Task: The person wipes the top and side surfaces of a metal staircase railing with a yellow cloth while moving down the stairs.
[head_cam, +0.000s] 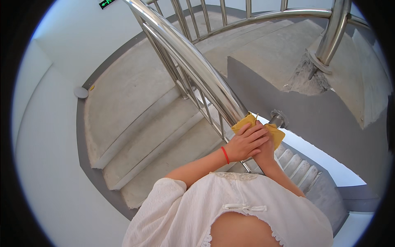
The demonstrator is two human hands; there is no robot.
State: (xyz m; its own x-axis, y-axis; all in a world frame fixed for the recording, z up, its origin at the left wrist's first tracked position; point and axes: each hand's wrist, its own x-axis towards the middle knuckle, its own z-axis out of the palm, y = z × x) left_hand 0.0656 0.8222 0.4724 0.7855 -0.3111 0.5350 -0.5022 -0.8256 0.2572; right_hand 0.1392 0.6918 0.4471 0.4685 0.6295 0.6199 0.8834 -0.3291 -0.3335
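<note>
A yellow cloth [277,136] is wrapped over a polished metal handrail [197,64] in a stairwell. My left hand [249,142], with a red band at its wrist, lies across the cloth and partly over the other hand. My right hand [266,146] presses the cloth against the rail, its fingers partly hidden under the left one. The two hands touch. Which forearm belongs to which side is read from where each enters at the white top.
Concrete steps [154,136] descend beside the rail's metal balusters [209,114]. A metal post [333,40] stands on broken concrete at the upper right. More steps [296,166] lie far below. A green lit sign [106,3] hangs on the wall.
</note>
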